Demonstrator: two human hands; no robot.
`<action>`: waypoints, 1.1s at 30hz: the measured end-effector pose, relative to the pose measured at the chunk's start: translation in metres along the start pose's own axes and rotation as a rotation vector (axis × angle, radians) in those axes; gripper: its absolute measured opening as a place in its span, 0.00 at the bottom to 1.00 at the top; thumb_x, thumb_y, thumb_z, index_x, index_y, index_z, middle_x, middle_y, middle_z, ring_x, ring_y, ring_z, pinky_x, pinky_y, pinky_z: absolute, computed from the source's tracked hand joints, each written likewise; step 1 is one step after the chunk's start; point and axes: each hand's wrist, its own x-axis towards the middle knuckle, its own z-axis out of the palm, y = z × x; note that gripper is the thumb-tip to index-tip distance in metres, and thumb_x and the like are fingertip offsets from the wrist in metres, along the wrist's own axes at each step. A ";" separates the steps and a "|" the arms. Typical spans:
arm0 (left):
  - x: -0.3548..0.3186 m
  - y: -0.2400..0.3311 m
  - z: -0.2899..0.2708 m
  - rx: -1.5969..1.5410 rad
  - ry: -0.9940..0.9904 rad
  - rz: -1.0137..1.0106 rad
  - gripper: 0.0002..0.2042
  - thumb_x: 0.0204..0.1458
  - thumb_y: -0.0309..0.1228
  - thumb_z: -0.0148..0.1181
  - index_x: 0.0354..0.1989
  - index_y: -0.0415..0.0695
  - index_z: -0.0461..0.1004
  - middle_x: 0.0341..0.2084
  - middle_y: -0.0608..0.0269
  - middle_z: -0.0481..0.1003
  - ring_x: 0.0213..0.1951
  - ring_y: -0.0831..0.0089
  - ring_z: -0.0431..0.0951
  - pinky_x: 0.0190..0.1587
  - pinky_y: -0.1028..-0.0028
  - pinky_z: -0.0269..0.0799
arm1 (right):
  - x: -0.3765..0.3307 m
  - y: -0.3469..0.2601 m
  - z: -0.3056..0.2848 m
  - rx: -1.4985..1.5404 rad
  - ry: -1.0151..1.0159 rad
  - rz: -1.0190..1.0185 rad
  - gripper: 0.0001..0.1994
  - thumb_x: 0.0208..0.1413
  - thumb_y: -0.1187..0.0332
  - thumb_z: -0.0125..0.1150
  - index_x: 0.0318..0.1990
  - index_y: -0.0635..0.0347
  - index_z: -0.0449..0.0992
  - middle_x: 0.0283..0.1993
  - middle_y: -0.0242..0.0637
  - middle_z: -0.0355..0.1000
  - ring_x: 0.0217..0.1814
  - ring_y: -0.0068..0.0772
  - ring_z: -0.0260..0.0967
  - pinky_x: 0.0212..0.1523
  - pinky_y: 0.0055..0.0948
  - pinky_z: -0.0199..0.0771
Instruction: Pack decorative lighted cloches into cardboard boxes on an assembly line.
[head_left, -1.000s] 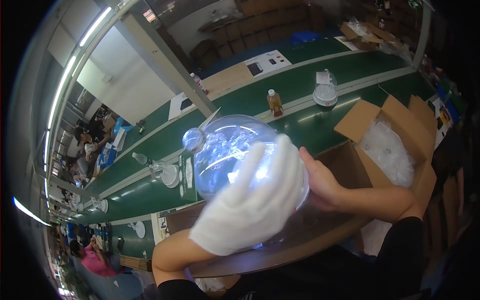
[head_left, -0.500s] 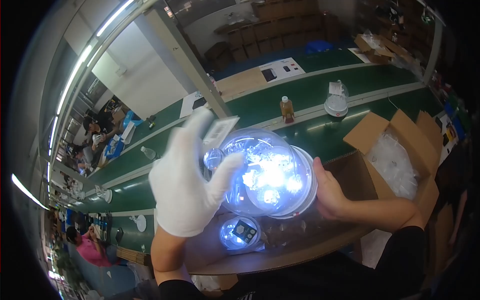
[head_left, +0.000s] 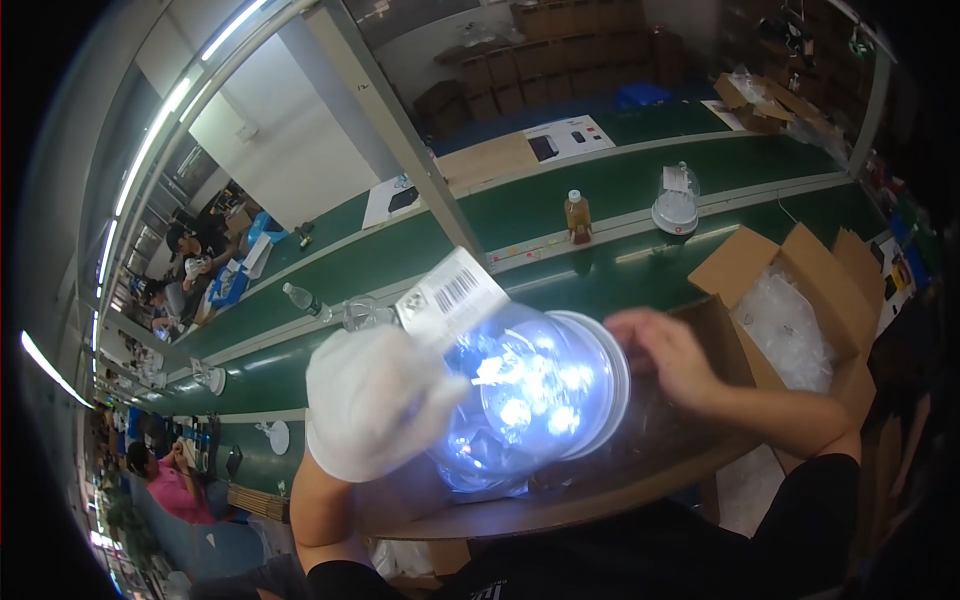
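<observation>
My left hand [head_left: 375, 400], in a white glove, is closed round the narrow top end of a clear dome lamp [head_left: 545, 400]. The lamp lies tilted on its side, glowing with bright bluish-white lights, its pale round base turned right. From its top end hangs a white tag [head_left: 452, 297] with a barcode. My right hand [head_left: 665, 355], bare and slightly blurred, is at the base's rim with fingers apart; whether the fingertips touch it I cannot tell. Under the lamp stands an open cardboard box [head_left: 600, 510], partly hidden.
An open carton [head_left: 752, 262] with clear plastic bags [head_left: 785, 330] stands at right. On the green conveyor are an amber bottle [head_left: 577, 218], another dome lamp [head_left: 676, 205] and a clear bottle [head_left: 306, 300]. A metal post [head_left: 400, 140] rises beyond my left hand. Other people sit at far left.
My left hand has closed on the lamp's top end, and the lamp has tilted further over. The tag has swung into full view. My right hand's grip at the base has loosened.
</observation>
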 end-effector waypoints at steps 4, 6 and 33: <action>0.001 0.017 -0.005 -0.022 -0.009 0.175 0.13 0.51 0.45 0.64 0.30 0.51 0.71 0.17 0.70 0.70 0.19 0.67 0.71 0.24 0.68 0.62 | 0.029 -0.046 -0.004 -0.213 -0.294 -0.581 0.38 0.58 0.43 0.61 0.67 0.59 0.58 0.65 0.45 0.60 0.67 0.37 0.61 0.63 0.40 0.66; 0.009 0.024 -0.001 -0.047 -0.042 0.203 0.14 0.48 0.47 0.65 0.30 0.51 0.71 0.17 0.70 0.70 0.20 0.67 0.72 0.25 0.68 0.63 | 0.040 -0.058 0.014 0.067 -0.599 -0.416 0.56 0.49 0.33 0.63 0.75 0.54 0.39 0.75 0.49 0.47 0.76 0.47 0.49 0.71 0.48 0.55; 0.028 0.050 0.026 -0.040 -0.555 0.458 0.07 0.43 0.29 0.58 0.30 0.42 0.70 0.15 0.63 0.62 0.17 0.70 0.70 0.16 0.71 0.63 | 0.031 -0.175 0.013 -0.818 -1.036 -0.706 0.31 0.49 0.80 0.61 0.64 0.62 0.66 0.45 0.46 0.74 0.47 0.47 0.74 0.46 0.40 0.76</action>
